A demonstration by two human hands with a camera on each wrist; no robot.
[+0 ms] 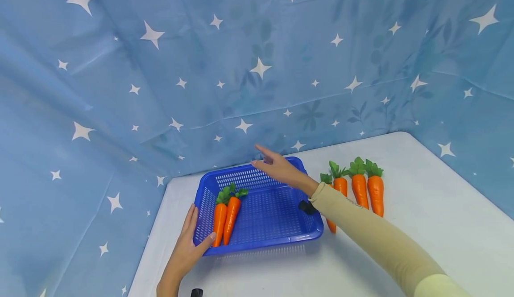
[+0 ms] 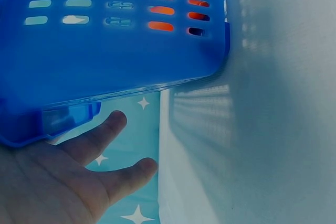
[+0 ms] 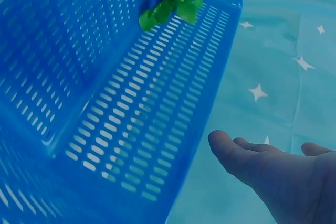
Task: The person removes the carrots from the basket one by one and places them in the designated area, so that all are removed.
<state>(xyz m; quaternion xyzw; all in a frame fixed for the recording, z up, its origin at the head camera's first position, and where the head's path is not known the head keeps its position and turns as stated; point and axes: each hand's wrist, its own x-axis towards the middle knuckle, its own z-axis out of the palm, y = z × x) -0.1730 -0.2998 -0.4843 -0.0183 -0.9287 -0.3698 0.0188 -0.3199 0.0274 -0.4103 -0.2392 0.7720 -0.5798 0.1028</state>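
Bskt at L and centre, 2 carrots in; 4 carrots out at R

Far L and all along back: blue curtain (image 1: 112, 51), printed w/ white 4-pt. stars; faint leaf motifs also seen toward R.

L hand (image 1: 188, 247): placed at nr L corner of bskt. Fingers laid more or less straight along outer L side, thumb set over rim; in L wrist view two fingers are seen spread beside rim, w/ rim end nr palm. Bskt touched, not clenched.

Blue plastic basket (image 1: 269, 212): seen on white-covered table (image 1: 405, 190), walls & floor slotted. Two carrots (image 1: 230, 221) held in its L part, side by side, leafy green tops (image 1: 225, 194) pointed to far side. Orange also glimpsed thru slots in L wrist view.

R hand (image 1: 277, 165): held over far rim, toward R end of bskt. Fingers extended, nothing gripped; in R wrist view thumb is seen just beside rim, apart from it. Tan sleeve (image 1: 373, 230) stretched across nr R part of scene. Black object (image 1: 307, 208) seen at R wrist.

R of bskt: four more carrots (image 1: 360, 190) laid in rough row on table, tops away from wearer; leftmost two partly hidden by sleeve.
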